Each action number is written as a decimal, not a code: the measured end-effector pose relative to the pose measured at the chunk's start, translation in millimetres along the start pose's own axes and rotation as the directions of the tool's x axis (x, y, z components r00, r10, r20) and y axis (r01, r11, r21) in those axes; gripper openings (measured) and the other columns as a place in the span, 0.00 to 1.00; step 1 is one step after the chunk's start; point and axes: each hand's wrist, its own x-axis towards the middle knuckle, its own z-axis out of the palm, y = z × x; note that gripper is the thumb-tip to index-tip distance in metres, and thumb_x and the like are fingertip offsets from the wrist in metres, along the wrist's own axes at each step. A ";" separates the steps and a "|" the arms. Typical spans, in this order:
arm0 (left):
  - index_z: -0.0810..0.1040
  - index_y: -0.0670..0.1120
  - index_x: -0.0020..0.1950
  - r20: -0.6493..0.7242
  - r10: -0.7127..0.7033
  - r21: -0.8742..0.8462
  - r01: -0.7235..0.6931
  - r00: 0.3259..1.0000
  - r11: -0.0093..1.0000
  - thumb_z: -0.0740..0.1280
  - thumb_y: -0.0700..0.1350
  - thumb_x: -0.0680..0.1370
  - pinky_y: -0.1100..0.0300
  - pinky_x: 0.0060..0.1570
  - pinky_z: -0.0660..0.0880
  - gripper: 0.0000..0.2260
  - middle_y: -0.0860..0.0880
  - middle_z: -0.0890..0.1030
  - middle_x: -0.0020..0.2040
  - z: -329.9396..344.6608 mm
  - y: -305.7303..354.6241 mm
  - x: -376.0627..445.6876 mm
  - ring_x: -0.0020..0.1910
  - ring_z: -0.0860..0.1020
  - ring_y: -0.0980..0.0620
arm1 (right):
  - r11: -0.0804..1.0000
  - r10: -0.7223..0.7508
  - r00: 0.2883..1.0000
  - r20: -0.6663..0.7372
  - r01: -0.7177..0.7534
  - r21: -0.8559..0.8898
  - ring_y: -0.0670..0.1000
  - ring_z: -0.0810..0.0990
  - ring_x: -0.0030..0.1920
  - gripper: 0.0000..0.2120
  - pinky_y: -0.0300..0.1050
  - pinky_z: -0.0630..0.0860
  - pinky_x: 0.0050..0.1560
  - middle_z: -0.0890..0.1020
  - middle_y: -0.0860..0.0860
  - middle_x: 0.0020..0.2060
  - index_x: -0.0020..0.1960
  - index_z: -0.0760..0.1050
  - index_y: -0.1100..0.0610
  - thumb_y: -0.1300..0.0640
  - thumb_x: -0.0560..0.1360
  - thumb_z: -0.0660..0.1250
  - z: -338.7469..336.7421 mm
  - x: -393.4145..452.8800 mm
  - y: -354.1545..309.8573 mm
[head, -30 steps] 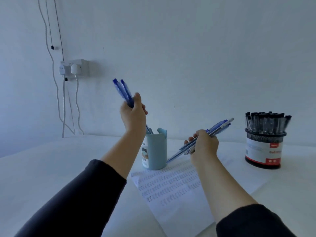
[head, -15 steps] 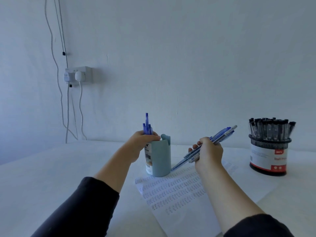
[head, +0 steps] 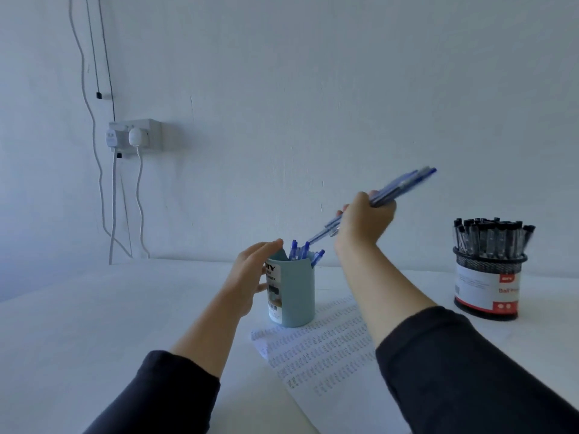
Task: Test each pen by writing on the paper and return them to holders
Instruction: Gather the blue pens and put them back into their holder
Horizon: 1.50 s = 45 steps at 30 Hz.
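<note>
A light blue cup holder (head: 294, 296) stands on the white table with several blue pens (head: 305, 250) sticking out of it. My left hand (head: 250, 277) is beside the cup's left side with its fingers loosely spread and holds nothing. My right hand (head: 363, 222) is raised above and to the right of the cup and grips a bundle of blue pens (head: 398, 191), tips slanting down toward the cup. A sheet of paper (head: 322, 352) covered with rows of written marks lies in front of the cup, partly under my right arm.
A black mesh holder (head: 487, 289) full of black pens stands at the right on the table (head: 94, 324). A wall socket (head: 138, 136) with plugs and hanging cables is at the far left on the wall.
My left hand lowered its blue pens into the blue cup and let them go, then drew back beside the cup. My right hand rose with its bundle, moving toward the cup.
</note>
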 end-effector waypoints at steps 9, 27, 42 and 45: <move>0.78 0.46 0.46 -0.021 -0.017 -0.056 0.016 1.000 0.998 0.59 0.54 0.79 0.52 0.49 0.69 0.14 0.47 0.78 0.44 -0.1 -0.5 -0.2 0.46 0.74 0.49 | 0.780 0.064 0.770 0.634 0.358 -0.513 0.50 0.71 0.32 0.07 0.36 0.67 0.28 0.73 0.51 0.36 0.51 0.65 0.57 0.66 0.75 0.58 5.3 -23.1 29.0; 0.71 0.51 0.68 0.044 0.013 0.003 -0.013 0.999 1.000 0.62 0.57 0.77 0.50 0.54 0.68 0.21 0.48 0.78 0.62 4.3 5.5 -4.1 0.60 0.75 0.49 | 0.396 0.430 0.670 0.605 0.462 -0.793 0.52 0.75 0.48 0.24 0.50 0.73 0.52 0.76 0.56 0.53 0.58 0.69 0.58 0.50 0.69 0.73 14.3 -7.0 0.1; 0.72 0.53 0.64 0.097 0.063 0.014 -0.065 0.993 0.998 0.58 0.59 0.79 0.56 0.49 0.70 0.17 0.52 0.80 0.55 10.0 6.7 -12.6 0.49 0.76 0.58 | 0.149 0.471 0.738 0.483 0.473 -0.868 0.52 0.69 0.50 0.10 0.43 0.67 0.53 0.73 0.59 0.54 0.55 0.70 0.59 0.66 0.78 0.53 -63.9 40.8 52.7; 0.60 0.55 0.73 0.144 0.111 0.055 -0.120 0.983 0.991 0.66 0.58 0.71 0.61 0.46 0.71 0.32 0.51 0.75 0.57 8.9 -0.6 -12.0 0.52 0.74 0.58 | -0.081 0.589 0.625 0.512 0.677 -0.732 0.55 0.68 0.67 0.21 0.47 0.63 0.69 0.68 0.57 0.71 0.72 0.64 0.59 0.63 0.79 0.52 -91.2 30.9 80.9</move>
